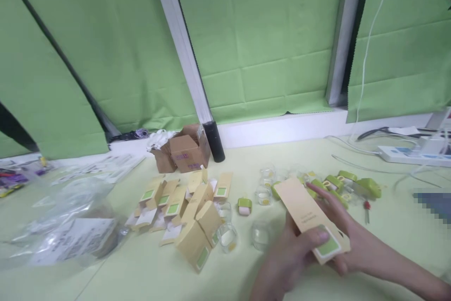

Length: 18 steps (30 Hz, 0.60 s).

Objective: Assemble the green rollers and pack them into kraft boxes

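Note:
A tan carton (pixel 306 212) with a green label is tilted between my two hands, its far end pointing up and left. My left hand (pixel 287 261) grips its near end, thumb pressed on the label. Along its right side lies my right hand (pixel 347 230), with one finger stretched past the edge and others partly hidden below. Just beyond are several green-capped items (pixel 331 181). Clear plastic cups (pixel 260 235) stand left of my hands, near a green and pale-pink piece (pixel 244 206). More tan cartons (pixel 202 202), some with open flaps, lie in a heap farther left.
A brown cardboard box (pixel 188 153) and a black cylinder (pixel 214 141) stand by the wall. At left lies a clear plastic bag (pixel 81 226) with a labelled package. A power strip (pixel 405 154), cables and a small red-headed item (pixel 367 207) are at right.

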{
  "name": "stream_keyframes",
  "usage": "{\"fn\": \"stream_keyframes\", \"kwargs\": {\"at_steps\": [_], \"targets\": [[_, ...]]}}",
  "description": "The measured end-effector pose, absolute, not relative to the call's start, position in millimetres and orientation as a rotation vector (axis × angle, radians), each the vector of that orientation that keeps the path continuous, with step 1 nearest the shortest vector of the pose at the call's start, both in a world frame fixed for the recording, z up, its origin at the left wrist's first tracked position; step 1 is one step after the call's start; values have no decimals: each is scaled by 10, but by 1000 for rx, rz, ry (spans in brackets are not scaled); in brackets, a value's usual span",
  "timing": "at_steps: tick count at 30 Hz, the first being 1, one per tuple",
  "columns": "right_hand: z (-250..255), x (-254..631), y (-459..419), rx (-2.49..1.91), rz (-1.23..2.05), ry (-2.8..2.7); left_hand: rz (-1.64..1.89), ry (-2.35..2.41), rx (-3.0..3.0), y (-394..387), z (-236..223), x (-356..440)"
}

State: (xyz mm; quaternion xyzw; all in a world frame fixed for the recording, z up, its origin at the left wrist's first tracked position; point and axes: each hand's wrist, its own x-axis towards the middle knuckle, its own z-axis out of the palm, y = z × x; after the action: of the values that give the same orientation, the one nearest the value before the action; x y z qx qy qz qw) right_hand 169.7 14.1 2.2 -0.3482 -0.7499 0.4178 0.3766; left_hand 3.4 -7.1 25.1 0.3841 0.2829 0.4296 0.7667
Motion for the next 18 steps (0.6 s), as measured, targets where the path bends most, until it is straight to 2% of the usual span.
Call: {"fn": "stream_keyframes", "kwargs": {"at_steps": [3, 5, 7, 9, 10, 13, 18], "targets": [[348, 1572, 289, -823, 1406, -1896, 1065, 783, 957, -37, 341, -74], [564, 1391, 468, -721, 1474, -1926, 1228, 871, 994, -18, 365, -207], [699, 1141, 729, -715, 1319, -1987, 1424, 904, 953, -26, 347, -380], [707, 860, 1047, -929, 905, -2096, 1504, 862, 858, -81, 289, -572], [665, 725, 1206, -1003, 830, -2115, 1482, 819, 814, -128, 247, -667], [439, 422, 1579, -1217, 686, -2154, 1315, 690, 800, -313, 80, -931], [259, 242, 1711, -1438, 463, -2168, 923, 782, 1045, -432, -193, -1248]]}}
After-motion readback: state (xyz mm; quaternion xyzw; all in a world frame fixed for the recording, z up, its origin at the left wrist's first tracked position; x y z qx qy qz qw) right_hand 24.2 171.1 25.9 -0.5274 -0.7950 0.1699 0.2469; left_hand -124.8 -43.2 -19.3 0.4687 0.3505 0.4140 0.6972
